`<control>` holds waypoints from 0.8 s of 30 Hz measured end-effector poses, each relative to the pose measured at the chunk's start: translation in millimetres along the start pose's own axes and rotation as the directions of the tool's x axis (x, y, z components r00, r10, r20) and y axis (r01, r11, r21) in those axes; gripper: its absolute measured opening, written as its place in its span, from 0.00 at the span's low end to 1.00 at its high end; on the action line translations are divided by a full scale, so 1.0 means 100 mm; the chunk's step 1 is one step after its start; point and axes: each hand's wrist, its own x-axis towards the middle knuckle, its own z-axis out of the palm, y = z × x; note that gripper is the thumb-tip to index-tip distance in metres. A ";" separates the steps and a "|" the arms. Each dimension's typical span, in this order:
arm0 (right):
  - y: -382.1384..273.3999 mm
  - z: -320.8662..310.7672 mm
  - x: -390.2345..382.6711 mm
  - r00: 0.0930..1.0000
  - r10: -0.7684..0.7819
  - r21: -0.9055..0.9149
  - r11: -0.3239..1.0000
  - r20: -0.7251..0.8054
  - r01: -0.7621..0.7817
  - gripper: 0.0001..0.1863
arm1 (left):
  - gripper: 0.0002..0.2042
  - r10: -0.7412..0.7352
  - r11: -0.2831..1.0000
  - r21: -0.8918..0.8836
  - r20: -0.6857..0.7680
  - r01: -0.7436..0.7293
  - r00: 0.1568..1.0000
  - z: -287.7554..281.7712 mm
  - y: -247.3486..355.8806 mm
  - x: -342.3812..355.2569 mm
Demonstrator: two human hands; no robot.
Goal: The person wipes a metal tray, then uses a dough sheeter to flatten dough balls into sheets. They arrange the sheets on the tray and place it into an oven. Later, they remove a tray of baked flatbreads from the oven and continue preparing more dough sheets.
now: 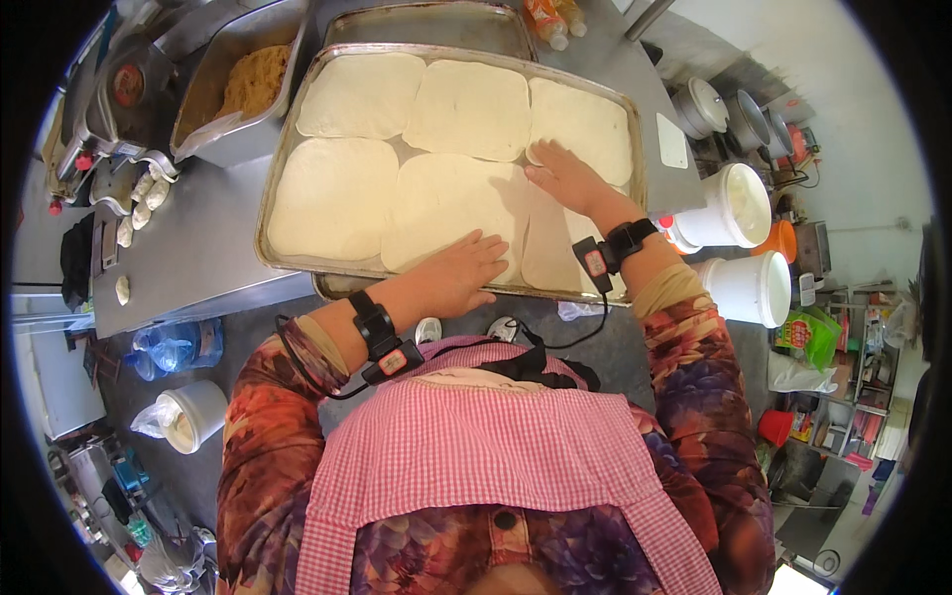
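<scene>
Several flat, pale dough sheets lie in two rows on a metal baking tray (265,220), their edges nearly touching. My left hand (454,272) rests flat with fingers extended on the front middle dough sheet (446,203), close to the tray's near rim. Farther right, my right hand (570,180) lies stretched out where the far right dough sheet (587,111) meets the front right dough sheet (545,248). Its forearm partly hides the front right sheet. Neither hand grips anything.
Behind the tray sits another baking tray (426,12). A metal bin (188,129) of brown crumbly filling (256,81) and a scale (129,84) stand at left. Small dough lumps (141,216) lie nearby. White buckets (739,203) flank the table's right side.
</scene>
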 end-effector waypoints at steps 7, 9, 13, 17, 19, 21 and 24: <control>0.22 -0.14 0.52 0.970 0.137 -0.272 0.943 -0.199 -0.189 0.42 | 0.22 0.037 0.999 -0.020 -0.033 -0.038 0.999 -0.02 0.02 -0.02; 0.23 -0.07 0.73 0.949 0.178 -0.297 0.920 -0.260 -0.254 0.43 | 0.19 0.053 0.998 -0.018 -0.043 -0.053 0.998 -0.03 0.02 -0.02; 0.22 0.03 0.99 0.972 0.134 -0.413 0.887 -0.194 -0.204 0.43 | 0.16 0.043 0.999 -0.019 -0.035 -0.043 0.998 -0.03 0.01 0.00; 0.32 -0.20 0.98 0.999 0.054 -0.221 0.974 -0.009 -0.055 0.40 | 0.16 0.036 0.998 -0.039 -0.050 -0.038 0.998 -0.04 0.02 0.01; 0.33 -0.27 0.80 0.999 -0.016 -0.090 0.996 0.043 0.020 0.38 | 0.16 0.025 0.999 -0.041 -0.050 -0.027 0.998 -0.04 0.02 0.01; 0.29 -0.21 0.38 0.998 -0.066 -0.039 0.997 -0.004 0.066 0.36 | 0.16 0.025 0.999 -0.045 -0.068 -0.028 0.997 -0.03 0.01 0.01; 0.20 -0.08 -0.31 0.982 -0.176 -0.161 0.969 0.068 0.185 0.35 | 0.16 0.031 0.999 -0.037 -0.060 -0.034 0.998 -0.02 0.01 0.02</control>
